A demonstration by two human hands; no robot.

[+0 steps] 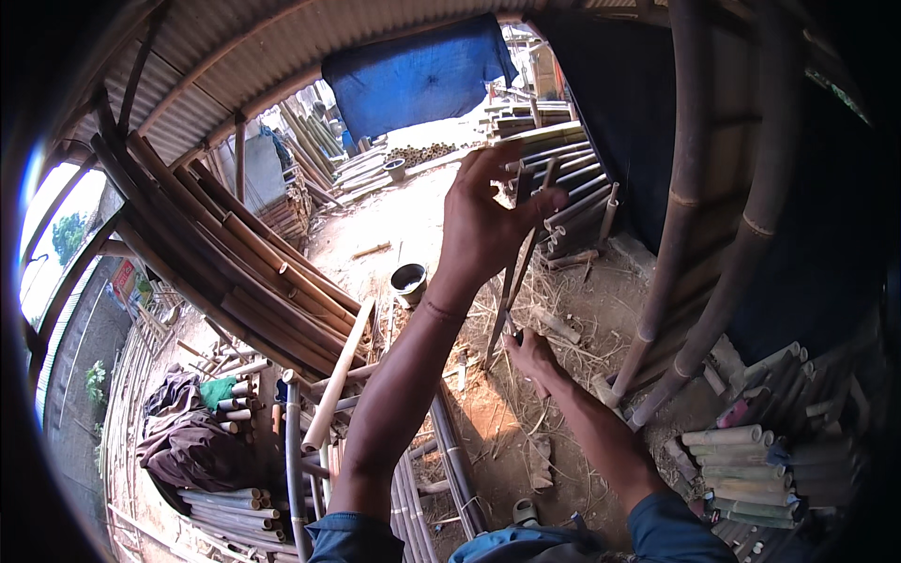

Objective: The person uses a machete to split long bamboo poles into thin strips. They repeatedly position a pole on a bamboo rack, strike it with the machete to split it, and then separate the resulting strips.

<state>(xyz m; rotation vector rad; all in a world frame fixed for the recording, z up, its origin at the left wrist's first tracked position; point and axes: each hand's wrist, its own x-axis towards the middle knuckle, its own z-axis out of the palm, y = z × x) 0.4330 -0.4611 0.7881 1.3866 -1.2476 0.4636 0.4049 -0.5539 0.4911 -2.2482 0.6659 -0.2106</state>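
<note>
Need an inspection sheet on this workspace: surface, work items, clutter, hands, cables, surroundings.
Surface: earthen ground, strewn with pale shavings.
Work items: long thin strips, upright-slanted, alongside both hands.
Clutter: dark bucket ahead; crumpled dark cloth at left; bamboo poles stacked lower right.
Hands: left hand raised at the strips, grip unclear; right hand lower, curled, contents unclear.
Cables: nothing seen.
Surroundings: corrugated roof, hanging blue sheet, sunlit yard.
</note>
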